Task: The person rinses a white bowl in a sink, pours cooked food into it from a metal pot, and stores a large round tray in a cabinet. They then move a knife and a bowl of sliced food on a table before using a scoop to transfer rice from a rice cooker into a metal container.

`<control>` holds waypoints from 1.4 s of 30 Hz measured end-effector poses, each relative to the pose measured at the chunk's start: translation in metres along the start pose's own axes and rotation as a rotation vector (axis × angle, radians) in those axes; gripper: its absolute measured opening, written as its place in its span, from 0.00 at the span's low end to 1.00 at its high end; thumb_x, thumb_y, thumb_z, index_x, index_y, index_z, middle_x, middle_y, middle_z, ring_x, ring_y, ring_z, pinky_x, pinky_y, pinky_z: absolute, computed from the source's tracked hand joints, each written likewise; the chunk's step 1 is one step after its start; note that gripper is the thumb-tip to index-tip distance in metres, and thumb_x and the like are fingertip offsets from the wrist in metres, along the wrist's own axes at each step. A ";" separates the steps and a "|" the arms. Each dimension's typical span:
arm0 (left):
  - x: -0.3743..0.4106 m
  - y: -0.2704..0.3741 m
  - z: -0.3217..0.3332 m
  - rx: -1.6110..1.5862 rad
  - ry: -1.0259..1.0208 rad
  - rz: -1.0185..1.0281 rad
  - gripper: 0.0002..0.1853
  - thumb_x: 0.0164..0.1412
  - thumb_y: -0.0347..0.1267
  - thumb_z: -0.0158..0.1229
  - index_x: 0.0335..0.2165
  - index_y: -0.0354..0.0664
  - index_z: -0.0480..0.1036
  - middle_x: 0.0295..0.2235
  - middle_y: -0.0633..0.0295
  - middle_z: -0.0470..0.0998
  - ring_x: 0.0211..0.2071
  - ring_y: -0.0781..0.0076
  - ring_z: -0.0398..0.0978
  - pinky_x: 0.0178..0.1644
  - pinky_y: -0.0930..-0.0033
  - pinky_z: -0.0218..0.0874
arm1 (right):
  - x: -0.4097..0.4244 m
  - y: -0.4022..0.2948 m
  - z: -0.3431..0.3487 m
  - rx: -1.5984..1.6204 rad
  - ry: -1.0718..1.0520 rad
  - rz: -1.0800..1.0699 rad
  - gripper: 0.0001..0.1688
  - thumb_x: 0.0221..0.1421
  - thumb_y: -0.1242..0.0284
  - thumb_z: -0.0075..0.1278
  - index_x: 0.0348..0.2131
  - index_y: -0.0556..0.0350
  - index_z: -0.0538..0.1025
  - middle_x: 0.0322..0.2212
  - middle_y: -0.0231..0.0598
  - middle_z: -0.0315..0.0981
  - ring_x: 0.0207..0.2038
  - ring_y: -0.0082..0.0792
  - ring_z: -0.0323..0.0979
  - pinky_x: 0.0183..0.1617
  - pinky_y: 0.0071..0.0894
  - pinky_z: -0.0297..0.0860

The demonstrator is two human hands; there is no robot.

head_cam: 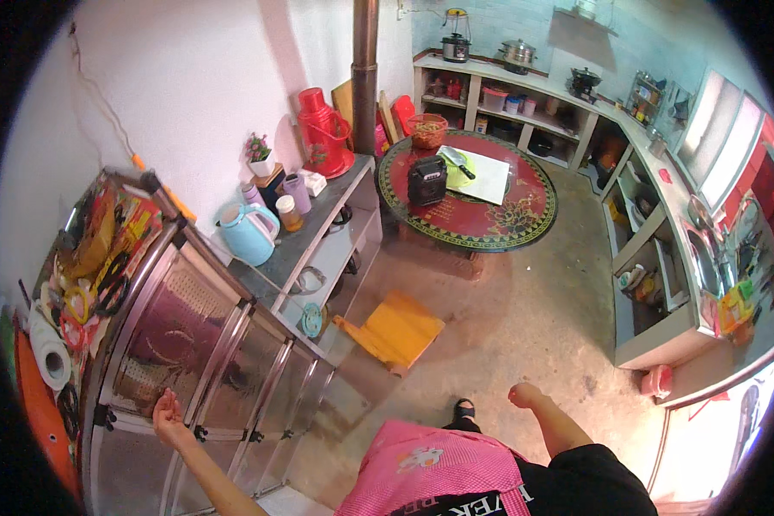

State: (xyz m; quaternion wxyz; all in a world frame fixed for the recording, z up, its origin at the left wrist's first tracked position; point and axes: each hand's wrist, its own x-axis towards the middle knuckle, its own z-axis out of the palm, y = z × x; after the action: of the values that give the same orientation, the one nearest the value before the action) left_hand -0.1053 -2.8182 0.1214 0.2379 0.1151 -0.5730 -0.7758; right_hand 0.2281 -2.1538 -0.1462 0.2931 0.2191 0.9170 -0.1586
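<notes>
My left hand (169,418) is raised by the front of a metal-framed cabinet (174,322) with patterned panels. Its fingers are loosely curled and a little apart, with nothing seen in them; whether it touches the panel I cannot tell. On the other side, my right hand (524,395) hangs over the concrete floor (555,322), its fingers curled in and no object visible in it. I wear a pink checked apron (432,461) over black clothes. Ahead of me a low yellow wooden chair (400,329) stands on the floor.
A round red table (522,222) bears a black speaker (427,180), a white board (490,180), a knife (456,161) and a red basket (427,132). Left, a grey shelf unit (258,284) holds a blue kettle (248,232) and red thermos (322,132). Counters (658,168) line the far and right walls.
</notes>
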 end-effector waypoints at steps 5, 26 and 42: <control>-0.016 -0.042 0.016 -0.110 0.074 0.103 0.18 0.44 0.22 0.39 0.37 0.34 0.67 0.36 0.56 0.71 0.38 0.69 0.70 0.43 0.72 0.62 | 0.006 0.010 -0.026 0.145 0.023 0.005 0.13 0.43 0.66 0.43 0.29 0.48 0.76 0.29 0.46 0.72 0.34 0.45 0.70 0.38 0.38 0.66; -0.356 -0.233 0.563 -0.062 -0.634 -0.747 0.13 0.43 0.18 0.42 0.31 0.37 0.67 0.30 0.61 0.71 0.30 0.72 0.70 0.33 0.75 0.65 | 0.092 0.332 -0.119 0.480 0.357 0.065 0.11 0.42 0.72 0.47 0.29 0.59 0.75 0.22 0.44 0.73 0.25 0.37 0.72 0.30 0.32 0.67; -0.179 -0.378 0.830 0.731 -0.729 0.120 0.25 0.41 0.21 0.52 0.43 0.38 0.62 0.43 0.55 0.65 0.44 0.61 0.64 0.48 0.64 0.56 | 0.185 0.339 -0.176 1.091 0.136 0.291 0.07 0.43 0.77 0.46 0.26 0.61 0.74 0.15 0.37 0.70 0.17 0.27 0.67 0.21 0.26 0.65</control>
State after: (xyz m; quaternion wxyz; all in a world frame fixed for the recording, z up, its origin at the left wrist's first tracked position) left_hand -0.4156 -1.9492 0.0110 0.0111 -0.1200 -0.8577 -0.4999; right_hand 0.1782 -1.7335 -0.1762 0.0966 0.4726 0.6795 -0.5528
